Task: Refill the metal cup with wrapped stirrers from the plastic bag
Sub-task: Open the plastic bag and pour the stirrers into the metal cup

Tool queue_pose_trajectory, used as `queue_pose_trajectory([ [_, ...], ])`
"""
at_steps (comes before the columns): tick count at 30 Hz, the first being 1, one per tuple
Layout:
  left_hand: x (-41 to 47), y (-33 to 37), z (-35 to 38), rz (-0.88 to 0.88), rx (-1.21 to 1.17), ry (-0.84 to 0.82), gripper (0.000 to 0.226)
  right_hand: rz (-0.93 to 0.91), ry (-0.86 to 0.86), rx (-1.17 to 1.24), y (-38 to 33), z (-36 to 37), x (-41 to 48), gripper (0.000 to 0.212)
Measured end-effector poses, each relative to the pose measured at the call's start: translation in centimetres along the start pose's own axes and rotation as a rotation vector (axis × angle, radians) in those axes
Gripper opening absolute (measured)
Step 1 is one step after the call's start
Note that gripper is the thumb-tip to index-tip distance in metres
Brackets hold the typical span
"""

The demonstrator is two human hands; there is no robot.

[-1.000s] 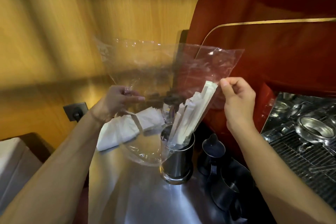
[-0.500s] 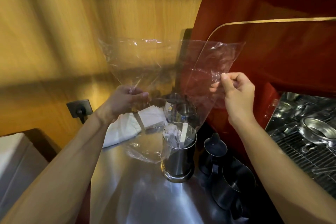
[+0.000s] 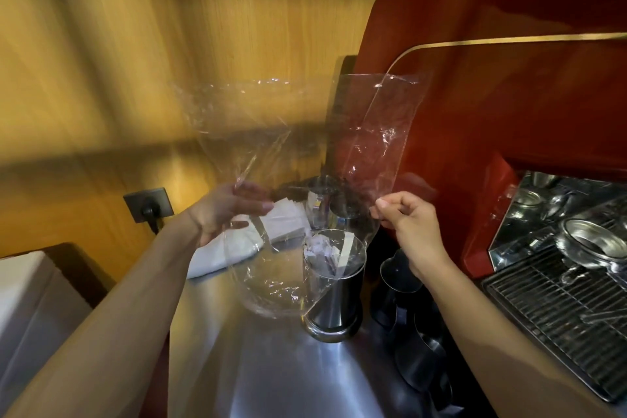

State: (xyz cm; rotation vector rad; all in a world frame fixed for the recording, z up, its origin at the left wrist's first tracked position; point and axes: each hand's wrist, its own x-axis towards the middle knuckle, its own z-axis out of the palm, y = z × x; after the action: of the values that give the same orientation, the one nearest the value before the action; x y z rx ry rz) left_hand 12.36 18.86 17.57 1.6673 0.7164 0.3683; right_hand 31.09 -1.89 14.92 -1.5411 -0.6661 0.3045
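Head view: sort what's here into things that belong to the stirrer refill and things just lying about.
Part of the job:
- plastic bag, held up over the cup
- metal cup
- wrapped stirrers inside the cup
- left hand and right hand, each pinching the bag

Just lying about:
- white napkins
- dark pitchers
- red espresso machine
- wall socket

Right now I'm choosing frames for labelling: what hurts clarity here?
Head view: the wooden wall is smeared by motion blur; the clear bag shows mainly by glints and creases; glare streaks the steel counter; wide-angle bending curves the red machine; the cup stays fairly sharp.
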Motion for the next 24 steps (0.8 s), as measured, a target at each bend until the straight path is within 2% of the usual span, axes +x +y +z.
queue_pose_trajectory([
  [3, -0.4, -0.4, 0.0, 0.041, 0.096, 0.09, 0.02, -0.046, 0.029, 0.034, -0.4, 0.1, 0.2, 0.02],
  [6, -0.6, 0.7, -0.5, 0.176, -0.089, 0.182, 0.018, -0.152, 0.066, 0.044, -1.4, 0.0, 0.7, 0.017],
  [12, -1.1, 1.7, 0.0, 0.321, -0.214, 0.303, 0.019, -0.227, 0.168, 0.125, -1.9, 0.6, 0.6, 0.014],
  [16, -1.1, 2.2, 0.7, 0.317, -0.069, 0.302, 0.02, -0.222, 0.1, 0.0, -1.9, 0.7, 0.9, 0.01],
  [18, -0.9, 2.1, 0.6, 0.33, -0.109, 0.376, 0.021, -0.241, 0.137, 0.041, -1.9, 0.6, 0.8, 0.014],
  [20, -0.9, 2.0, 0.5, 0.326, -0.171, 0.375, 0.023, -0.256, 0.147, 0.068, -2.0, 0.6, 0.7, 0.02],
  [24, -0.9, 2.7, 0.6, 0.374, -0.251, 0.445, 0.027, -0.271, 0.148, 0.092, -2.3, 0.8, 1.0, 0.017],
])
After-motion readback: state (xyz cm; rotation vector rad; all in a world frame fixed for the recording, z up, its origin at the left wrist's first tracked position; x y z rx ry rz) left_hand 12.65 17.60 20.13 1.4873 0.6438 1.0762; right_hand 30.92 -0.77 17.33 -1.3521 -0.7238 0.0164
